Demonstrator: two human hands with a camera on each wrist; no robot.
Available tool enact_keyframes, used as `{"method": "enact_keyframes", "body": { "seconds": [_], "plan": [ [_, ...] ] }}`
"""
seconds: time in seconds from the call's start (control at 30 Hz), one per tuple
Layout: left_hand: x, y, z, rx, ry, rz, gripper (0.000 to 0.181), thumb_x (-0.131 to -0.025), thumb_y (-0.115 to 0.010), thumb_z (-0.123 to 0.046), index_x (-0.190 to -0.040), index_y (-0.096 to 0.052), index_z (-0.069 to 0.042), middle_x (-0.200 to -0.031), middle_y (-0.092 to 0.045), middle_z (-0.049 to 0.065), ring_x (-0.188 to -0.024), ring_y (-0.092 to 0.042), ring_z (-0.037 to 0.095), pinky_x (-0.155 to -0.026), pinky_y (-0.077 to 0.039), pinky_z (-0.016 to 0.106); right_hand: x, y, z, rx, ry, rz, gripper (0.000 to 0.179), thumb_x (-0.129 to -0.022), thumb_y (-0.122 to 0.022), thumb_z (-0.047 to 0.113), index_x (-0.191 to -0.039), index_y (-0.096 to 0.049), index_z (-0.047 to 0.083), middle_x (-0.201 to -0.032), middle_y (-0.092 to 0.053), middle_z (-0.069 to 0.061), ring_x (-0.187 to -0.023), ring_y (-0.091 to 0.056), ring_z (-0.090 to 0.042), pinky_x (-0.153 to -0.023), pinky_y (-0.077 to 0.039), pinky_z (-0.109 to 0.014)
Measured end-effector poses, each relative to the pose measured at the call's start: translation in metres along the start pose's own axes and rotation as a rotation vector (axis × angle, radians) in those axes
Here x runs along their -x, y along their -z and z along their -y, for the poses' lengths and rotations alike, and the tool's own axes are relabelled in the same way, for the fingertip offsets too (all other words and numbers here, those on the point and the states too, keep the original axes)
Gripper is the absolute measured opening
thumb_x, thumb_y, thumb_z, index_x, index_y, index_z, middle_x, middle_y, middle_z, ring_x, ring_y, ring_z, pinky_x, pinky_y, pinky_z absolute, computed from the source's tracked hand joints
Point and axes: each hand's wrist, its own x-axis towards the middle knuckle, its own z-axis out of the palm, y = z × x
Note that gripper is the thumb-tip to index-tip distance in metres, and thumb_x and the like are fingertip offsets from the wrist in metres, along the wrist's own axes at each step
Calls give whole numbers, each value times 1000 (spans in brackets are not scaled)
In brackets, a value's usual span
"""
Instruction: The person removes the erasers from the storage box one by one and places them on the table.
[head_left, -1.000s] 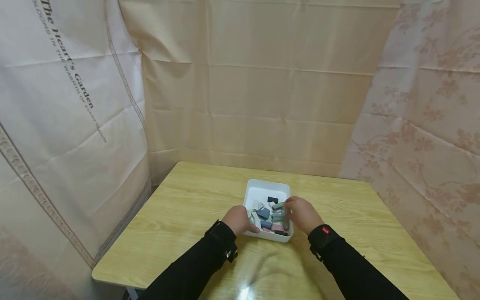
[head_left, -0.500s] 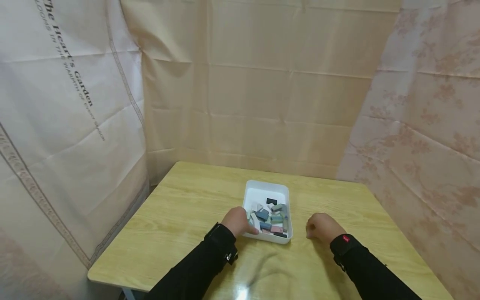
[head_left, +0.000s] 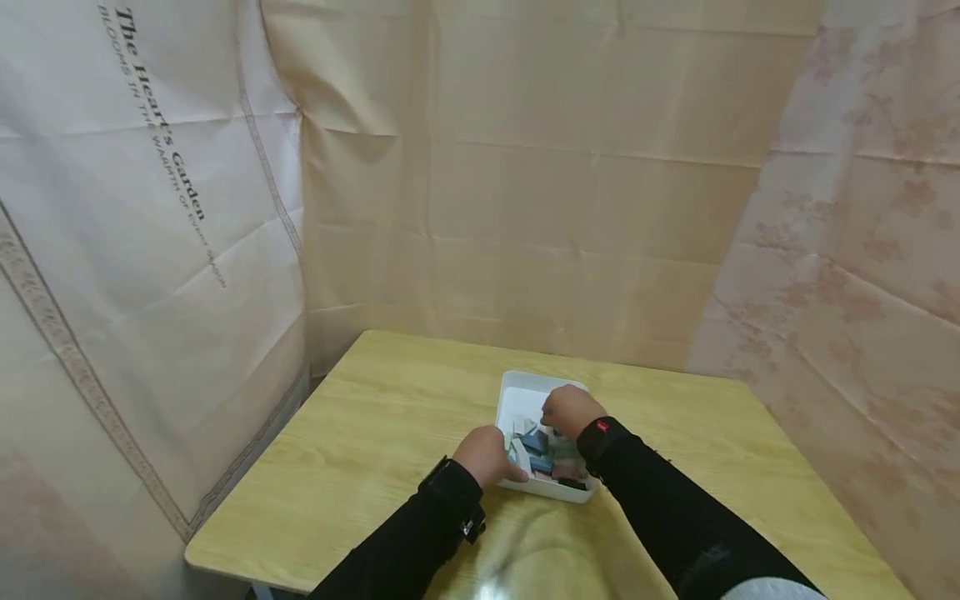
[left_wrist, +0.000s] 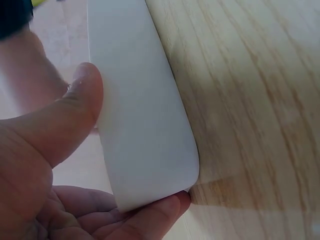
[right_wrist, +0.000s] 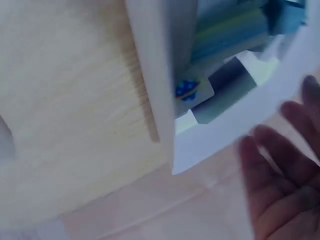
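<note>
A white tray (head_left: 517, 400) stands on the table, holding several small blocks that look like erasers, among them a blue one (head_left: 534, 442) and a pink one (head_left: 566, 472). My left hand (head_left: 487, 457) grips the near left corner of the tray. In the left wrist view its thumb presses the upper edge, and its fingers reach around the corner. My right hand (head_left: 573, 411) is over the tray's right side and covers part of the blocks. The right wrist view shows its fingers (right_wrist: 282, 150) apart and slightly bent, with nothing visible in them. A white block with a blue planet print (right_wrist: 189, 90) lies near the wall.
The wooden table (head_left: 412, 400) extends around the tray on every side. Behind it hangs a beige cloth (head_left: 510, 192). A white printed cloth (head_left: 150, 275) hangs at the left and a floral one (head_left: 862, 275) at the right.
My right hand left the tray's right edge for the table beside it, then came back over the tray, farther left than before. The left hand keeps its hold on the corner.
</note>
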Motion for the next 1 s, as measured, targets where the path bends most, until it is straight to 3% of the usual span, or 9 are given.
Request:
{"method": "enact_keyframes", "body": {
  "seconds": [0.1, 0.2, 0.37, 0.53, 0.67, 0.83, 1.0],
  "plan": [
    [4, -8, -2, 12, -14, 8, 55, -70, -101, -34, -58, -52, -12, -62, -44, -5, -60, -38, 13, -63, -39, 29, 2, -13, 0, 86, -47, 64, 8, -89, -82, 8, -82, -79, 5, -76, -73, -5, -68, -63, -17, -72, -58, -39],
    [5, -9, -4, -9, -26, 1, 54, -69, -101, -35, -59, -54, -11, -62, -46, -5, -60, -39, 12, -63, -39, 29, 12, -16, 0, 153, -23, 44, 11, -89, -77, -1, -79, -75, 2, -74, -71, -11, -66, -61, -20, -70, -57, -43],
    [-2, -1, -4, -24, -27, -19, 52, -70, -101, -35, -62, -55, -11, -64, -46, -4, -61, -39, 13, -63, -39, 30, 18, -4, -2, 135, 11, 26, 19, -93, -69, -4, -76, -72, 4, -69, -66, -5, -63, -51, -16, -65, -49, -37],
    [-5, -1, 1, 9, -7, 24, 56, -73, -100, -34, -61, -49, -13, -64, -41, -5, -60, -38, 13, -63, -38, 30, 30, 19, -20, 19, 63, -33, 24, -85, -70, -7, -69, -65, 10, -65, -55, 4, -63, -45, -12, -61, -40, -30],
    [-7, -4, 10, 27, -4, 20, 61, -73, -100, -33, -58, -43, -16, -62, -35, -6, -59, -36, 15, -63, -36, 30, 65, 34, -54, -80, 64, -117, 27, -78, -74, -9, -67, -62, 13, -70, -57, 6, -68, -48, -10, -65, -44, -31],
    [-7, -3, 12, 30, 0, 37, 60, -75, -98, -32, -59, -43, -15, -63, -34, -5, -58, -35, 15, -61, -34, 31, 126, 22, -90, -154, -56, -53, 27, -79, -81, -4, -70, -71, 19, -80, -64, 9, -78, -56, -5, -71, -51, -32],
    [-4, 3, 5, 38, 18, 61, 55, -76, -98, -31, -63, -48, -13, -66, -37, -3, -61, -36, 16, -63, -35, 31, 153, -2, -95, -253, -140, 0, 23, -80, -82, 1, -70, -73, 19, -81, -62, 7, -77, -54, -8, -68, -48, -30]
  ]
}}
